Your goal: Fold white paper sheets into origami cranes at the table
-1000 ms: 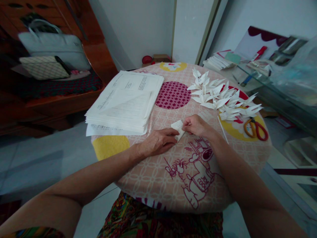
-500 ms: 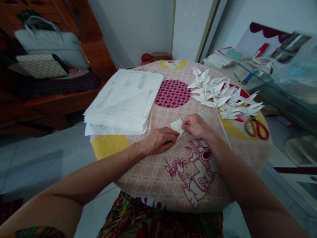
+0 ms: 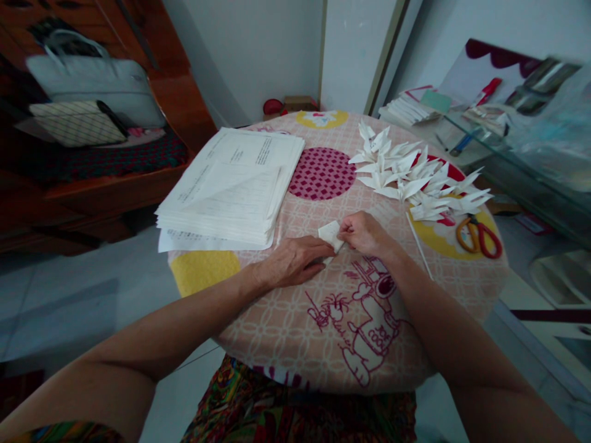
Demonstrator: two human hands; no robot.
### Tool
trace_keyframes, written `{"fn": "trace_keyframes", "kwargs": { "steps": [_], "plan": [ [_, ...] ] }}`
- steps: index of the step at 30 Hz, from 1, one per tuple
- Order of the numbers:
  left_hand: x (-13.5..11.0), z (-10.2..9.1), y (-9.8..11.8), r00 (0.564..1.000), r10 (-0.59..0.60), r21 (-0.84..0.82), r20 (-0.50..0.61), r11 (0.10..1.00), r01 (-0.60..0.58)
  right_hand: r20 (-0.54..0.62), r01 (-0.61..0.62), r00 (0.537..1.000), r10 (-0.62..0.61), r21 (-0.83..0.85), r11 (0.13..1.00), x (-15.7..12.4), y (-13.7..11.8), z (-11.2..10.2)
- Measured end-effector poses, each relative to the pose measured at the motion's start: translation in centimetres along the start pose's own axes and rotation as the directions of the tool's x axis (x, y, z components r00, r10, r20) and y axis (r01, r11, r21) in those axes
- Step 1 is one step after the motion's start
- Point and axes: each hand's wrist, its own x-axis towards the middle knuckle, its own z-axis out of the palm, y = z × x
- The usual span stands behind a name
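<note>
Short L sleeve (image 3: 69,432), dark w/ green, orange + yellow bits, only hem in view. Lap garment (image 3: 300,418): busy multicol print, red/green/yellow on dark, can't tell skirt vs trousers. Both forearms (image 3: 207,314) bare.

Two hands (image 3: 300,261) (image 3: 366,234), one held paper (image 3: 329,234) — one pair of scissors (image 3: 481,241)

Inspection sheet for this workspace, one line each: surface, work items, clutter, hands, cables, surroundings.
Surface: round table under a patterned cloth.
Work items: small folded paper between the hands; stack of printed sheets at left; cluster of folded white paper pieces at far right.
Clutter: scissors near the right edge; thin white stick beside the right forearm.
Hands: left hand rests fingers on the folded paper; right hand pinches its right edge.
Cables: nothing seen.
Surroundings: wooden seat with bags, left; glass shelf, right.
</note>
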Motion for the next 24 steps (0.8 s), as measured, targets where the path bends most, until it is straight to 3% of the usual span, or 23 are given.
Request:
{"fn": "trace_keyframes", "kwargs": {
  "steps": [7,24],
  "plan": [
    [-0.08,0.38,-0.34,0.998,0.043,-0.013,-0.044,0.999,-0.043,-0.013,0.032,0.999,-0.032,-0.011,0.999,0.02,0.03,0.02],
    [0.3,0.2,-0.71,0.996,0.087,-0.025,-0.027,0.996,-0.088,-0.011,0.034,0.999,-0.035,-0.081,0.996,-0.06,-0.33,0.03]
  ]
}}
